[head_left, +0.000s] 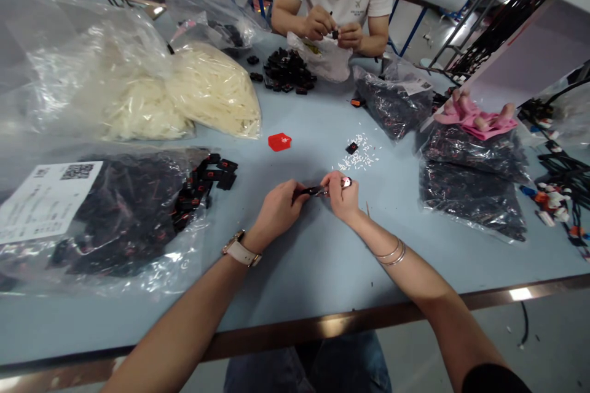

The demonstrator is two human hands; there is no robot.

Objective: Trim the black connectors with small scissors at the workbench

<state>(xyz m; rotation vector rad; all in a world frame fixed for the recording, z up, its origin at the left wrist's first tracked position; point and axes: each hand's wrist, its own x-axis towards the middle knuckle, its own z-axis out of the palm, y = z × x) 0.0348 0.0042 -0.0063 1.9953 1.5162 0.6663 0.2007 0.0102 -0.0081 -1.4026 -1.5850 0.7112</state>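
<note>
Near the table's middle, my left hand (282,206) is closed on a small black plastic part (304,191), mostly covered by the fingers. My right hand (342,195) pinches a slim dark tool (346,182) with a shiny end, whose exact kind is unclear. Its other end reaches the black part, and the two hands almost meet. Just beyond my right hand lie scattered tiny white pieces (357,159), with a black part (352,148) among them. A red tray-like piece (279,142) holding a few white bits lies farther left.
An open bag of black parts (124,221) spills at the left, with bags of cream-coloured pieces (216,89) behind it. Bagged black parts (472,190) lie at the right under a pink glove (483,120). Across the table, a person (334,12) works behind a black pile (288,70).
</note>
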